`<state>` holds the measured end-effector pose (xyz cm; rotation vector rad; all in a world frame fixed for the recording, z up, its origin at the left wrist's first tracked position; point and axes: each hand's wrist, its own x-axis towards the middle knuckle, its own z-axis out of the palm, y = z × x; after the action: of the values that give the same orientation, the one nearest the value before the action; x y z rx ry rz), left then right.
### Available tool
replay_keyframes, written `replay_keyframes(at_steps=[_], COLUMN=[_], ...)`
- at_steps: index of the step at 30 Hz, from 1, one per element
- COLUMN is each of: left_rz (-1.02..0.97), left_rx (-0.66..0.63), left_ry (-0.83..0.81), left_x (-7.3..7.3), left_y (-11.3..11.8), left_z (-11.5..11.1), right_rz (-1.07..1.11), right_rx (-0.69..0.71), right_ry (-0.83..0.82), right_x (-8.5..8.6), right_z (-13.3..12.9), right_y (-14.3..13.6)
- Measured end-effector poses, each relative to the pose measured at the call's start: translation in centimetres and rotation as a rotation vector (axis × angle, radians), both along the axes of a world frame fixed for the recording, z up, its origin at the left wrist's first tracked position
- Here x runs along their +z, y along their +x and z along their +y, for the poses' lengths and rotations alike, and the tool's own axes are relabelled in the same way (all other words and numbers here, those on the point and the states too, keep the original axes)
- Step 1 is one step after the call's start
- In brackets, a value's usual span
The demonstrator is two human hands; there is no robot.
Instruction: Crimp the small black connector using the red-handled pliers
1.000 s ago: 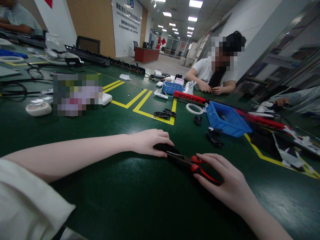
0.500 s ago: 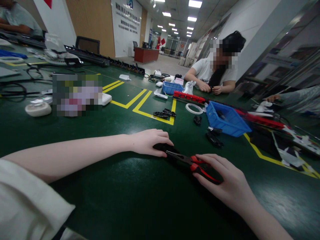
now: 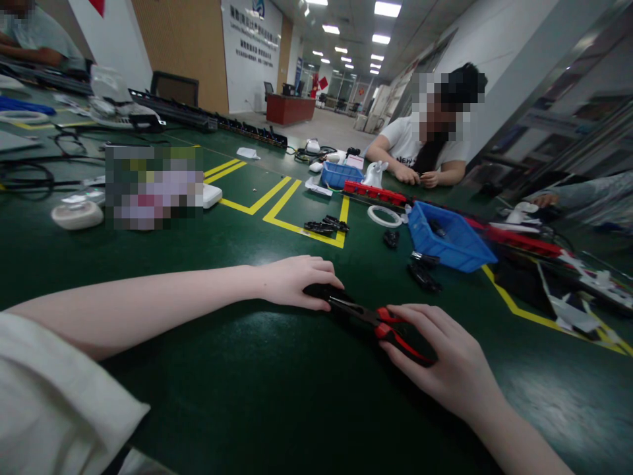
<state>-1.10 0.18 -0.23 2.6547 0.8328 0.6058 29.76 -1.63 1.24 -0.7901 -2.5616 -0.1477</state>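
Observation:
Low over the green table (image 3: 208, 389), my left hand (image 3: 297, 280) is closed around a small black part (image 3: 319, 290), most of it hidden by the fingers. My right hand (image 3: 450, 356) grips a pair of long-nose pliers (image 3: 383, 325) by the red and black handles. Their dark jaws point left and reach the black part at my left fingertips. Whether the jaws bite on it I cannot tell. Beyond my hands lie several similar black pieces (image 3: 326, 225), with more black pieces (image 3: 424, 274) beside the blue bin.
A blue bin (image 3: 457, 245) holding dark pieces stands at right, near a white tape ring (image 3: 384, 216). Behind it runs a red strip (image 3: 376, 192). A smaller blue bin (image 3: 341, 174) sits farther back. Across the table a person (image 3: 425, 145) handles something small. White devices (image 3: 76, 214) lie left.
The pliers and my right hand have shifted very slightly to the left. My left hand stays where it was, on the black part.

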Motion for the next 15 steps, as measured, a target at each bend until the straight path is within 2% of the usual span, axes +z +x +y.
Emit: replay_keyframes(at_steps=[8, 15], left_rz=[0.005, -0.005], left_rx=[0.002, 0.003], left_ry=[-0.01, -0.009], left_x=[0.08, 0.31], left_y=[-0.02, 0.07], left_z=[-0.03, -0.12], right_rz=[0.005, 0.011], right_rx=[0.004, 0.012], right_ry=[-0.02, -0.064], right_x=[-0.65, -0.58], right_z=[0.26, 0.05], right_y=[0.04, -0.15])
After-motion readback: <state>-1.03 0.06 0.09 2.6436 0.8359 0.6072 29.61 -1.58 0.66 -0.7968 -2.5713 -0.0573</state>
